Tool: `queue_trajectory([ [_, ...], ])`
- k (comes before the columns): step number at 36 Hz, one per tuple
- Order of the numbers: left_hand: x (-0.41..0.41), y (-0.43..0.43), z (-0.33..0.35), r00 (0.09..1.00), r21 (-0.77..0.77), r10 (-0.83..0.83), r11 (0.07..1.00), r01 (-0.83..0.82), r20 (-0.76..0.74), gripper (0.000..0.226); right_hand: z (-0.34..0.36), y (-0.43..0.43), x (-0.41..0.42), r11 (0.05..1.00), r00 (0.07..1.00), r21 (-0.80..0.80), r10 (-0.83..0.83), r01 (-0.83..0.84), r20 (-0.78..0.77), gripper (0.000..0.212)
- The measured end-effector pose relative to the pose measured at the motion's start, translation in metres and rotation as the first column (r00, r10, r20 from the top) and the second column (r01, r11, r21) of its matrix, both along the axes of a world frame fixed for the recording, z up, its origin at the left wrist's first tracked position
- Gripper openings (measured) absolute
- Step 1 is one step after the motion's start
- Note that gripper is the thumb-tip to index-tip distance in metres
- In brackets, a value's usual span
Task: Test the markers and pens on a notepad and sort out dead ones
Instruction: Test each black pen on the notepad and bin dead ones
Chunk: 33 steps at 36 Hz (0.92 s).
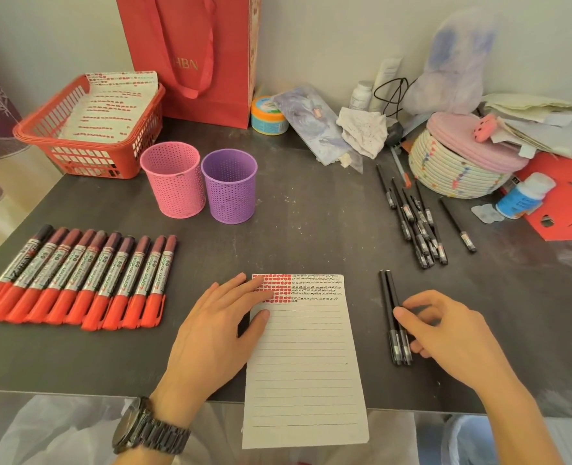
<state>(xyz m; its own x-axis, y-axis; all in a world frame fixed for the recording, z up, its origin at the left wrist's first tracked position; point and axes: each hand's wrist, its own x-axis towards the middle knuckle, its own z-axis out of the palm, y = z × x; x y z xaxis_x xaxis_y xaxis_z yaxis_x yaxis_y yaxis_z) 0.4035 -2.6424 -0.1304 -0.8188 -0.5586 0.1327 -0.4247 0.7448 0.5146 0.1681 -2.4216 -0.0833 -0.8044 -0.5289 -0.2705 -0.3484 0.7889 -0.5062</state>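
Nearest me, notepad (303, 364) overhangs the bench (311, 223); my left hand (217, 333) lies flat on it, right hand (445, 330) loosely touches two pens (390, 307) beside it.

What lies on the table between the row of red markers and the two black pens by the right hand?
In the head view, the notepad lies between the red markers and the two black pens, with the left hand resting flat on its left edge.
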Motion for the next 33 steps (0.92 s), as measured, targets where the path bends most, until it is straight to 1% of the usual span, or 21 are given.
queue_trajectory([
  [7,-0.001,-0.001,0.001,1.0,0.006,-0.003,1.0,0.003,0.029,0.041,-0.002,0.001,0.0,1.0,1.0,-0.024,0.013,-0.013,0.015,0.011],
  [16,-0.001,-0.001,0.0,0.999,0.01,-0.003,1.0,0.002,0.05,0.046,-0.005,0.002,-0.002,1.0,1.0,-0.008,0.027,-0.027,0.013,0.011],
  [19,0.0,0.0,-0.001,1.0,0.013,-0.001,1.0,0.001,0.028,0.046,-0.006,0.001,-0.004,0.999,0.999,0.011,0.036,-0.035,-0.033,0.012],
  [21,0.0,0.001,-0.002,1.0,0.001,0.01,1.0,-0.01,0.008,0.041,-0.005,-0.002,-0.006,1.0,0.998,-0.004,0.024,-0.024,-0.065,0.012],
  [22,0.0,0.002,-0.002,1.0,-0.005,0.014,1.0,-0.014,0.005,0.044,-0.004,-0.005,-0.008,1.0,0.997,-0.021,0.014,-0.016,-0.08,0.013],
  [24,0.0,0.003,-0.001,1.0,-0.022,0.014,1.0,-0.014,0.013,0.05,-0.002,-0.013,-0.015,0.998,0.993,-0.053,0.007,-0.013,-0.116,0.013],
  [30,0.001,0.001,-0.002,0.998,-0.065,0.007,0.998,-0.003,0.059,0.049,0.001,-0.059,-0.053,0.989,0.95,-0.132,0.016,-0.06,-0.311,0.011],
  [33,0.001,0.001,-0.003,0.997,-0.07,0.016,0.997,-0.011,0.073,0.049,0.005,-0.088,-0.077,0.986,0.931,-0.151,0.006,-0.065,-0.365,0.008],
])
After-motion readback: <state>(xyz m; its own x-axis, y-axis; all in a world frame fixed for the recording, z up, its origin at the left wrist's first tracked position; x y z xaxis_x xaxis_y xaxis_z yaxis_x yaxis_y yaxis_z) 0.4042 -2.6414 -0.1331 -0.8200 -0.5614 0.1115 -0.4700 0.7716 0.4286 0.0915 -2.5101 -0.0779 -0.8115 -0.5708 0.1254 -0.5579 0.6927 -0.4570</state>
